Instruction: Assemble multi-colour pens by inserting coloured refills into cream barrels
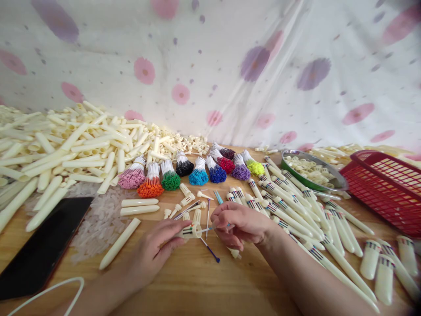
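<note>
My left hand (pixel 161 241) grips a cream slotted pen barrel (pixel 189 231) with a few coloured sliders showing in its slots. Pinched in my right hand (pixel 241 224) is a thin white pen refill (pixel 206 229) with a light blue end, its other end at the barrel's opening. On the table below lies a refill with a dark blue tip (pixel 213 256). Several loose refills (pixel 187 211) and small cream slotted parts (pixel 188 196) lie just beyond my hands. Behind them stand bundles of refills sorted by colour, among them orange (pixel 150 186), green (pixel 170 179) and blue (pixel 217 173).
A large heap of cream pen tubes (pixel 75 140) fills the left back. At the left lie a black phone (pixel 46 241) and translucent pieces (pixel 98 224). Assembled multicolour pens (pixel 296 210) spread on the right, near a green-sided bowl (pixel 342 183) and a red basket (pixel 388 188).
</note>
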### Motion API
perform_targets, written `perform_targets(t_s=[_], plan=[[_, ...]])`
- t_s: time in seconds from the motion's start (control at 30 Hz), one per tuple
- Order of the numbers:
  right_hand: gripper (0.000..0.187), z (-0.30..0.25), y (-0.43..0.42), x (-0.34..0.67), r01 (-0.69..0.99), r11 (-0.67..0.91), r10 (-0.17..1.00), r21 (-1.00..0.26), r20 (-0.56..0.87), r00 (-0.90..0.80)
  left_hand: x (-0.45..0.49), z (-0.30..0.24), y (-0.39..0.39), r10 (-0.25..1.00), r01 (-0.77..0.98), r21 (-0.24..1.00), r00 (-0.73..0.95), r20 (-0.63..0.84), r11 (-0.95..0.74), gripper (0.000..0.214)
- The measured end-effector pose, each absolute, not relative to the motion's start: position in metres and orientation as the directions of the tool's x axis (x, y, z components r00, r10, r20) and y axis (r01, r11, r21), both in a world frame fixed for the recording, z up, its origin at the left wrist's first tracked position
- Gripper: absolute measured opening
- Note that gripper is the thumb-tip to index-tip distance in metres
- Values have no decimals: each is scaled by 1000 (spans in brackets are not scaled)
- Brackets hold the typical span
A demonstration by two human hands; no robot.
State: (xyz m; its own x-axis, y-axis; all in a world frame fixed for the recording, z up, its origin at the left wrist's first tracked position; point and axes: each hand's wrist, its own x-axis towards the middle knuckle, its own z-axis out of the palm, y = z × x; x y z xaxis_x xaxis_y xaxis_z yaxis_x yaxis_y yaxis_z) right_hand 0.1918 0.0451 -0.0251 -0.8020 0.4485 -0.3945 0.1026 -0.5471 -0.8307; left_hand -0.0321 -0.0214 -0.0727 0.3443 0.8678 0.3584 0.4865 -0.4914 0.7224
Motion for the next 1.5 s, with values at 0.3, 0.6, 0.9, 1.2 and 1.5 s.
perform_targets(t_s=[0.3,0.6,0.9,1.2,1.5], plan=[[50,-17,17,168,214,-79,752,-974,-199,-629,-34,-76,-20,878,465,750,325,350,-471,37],[34,-7,30,185,741,404,870,-536,-25,-492,-41,-78,-18,917,281,883,247,313,-377,23],[26,-17,31,196,825,564,750,-39,-395,-531,-37,-70,-19,870,184,854,189,455,-487,17],[24,-11,58,212,946,324,929,2,-187,-318,-43,-78,-16,867,369,792,94,489,-486,19],[17,-46,51,191,929,327,945,171,-65,-320,-38,-77,-19,886,426,783,120,448,-453,21]])
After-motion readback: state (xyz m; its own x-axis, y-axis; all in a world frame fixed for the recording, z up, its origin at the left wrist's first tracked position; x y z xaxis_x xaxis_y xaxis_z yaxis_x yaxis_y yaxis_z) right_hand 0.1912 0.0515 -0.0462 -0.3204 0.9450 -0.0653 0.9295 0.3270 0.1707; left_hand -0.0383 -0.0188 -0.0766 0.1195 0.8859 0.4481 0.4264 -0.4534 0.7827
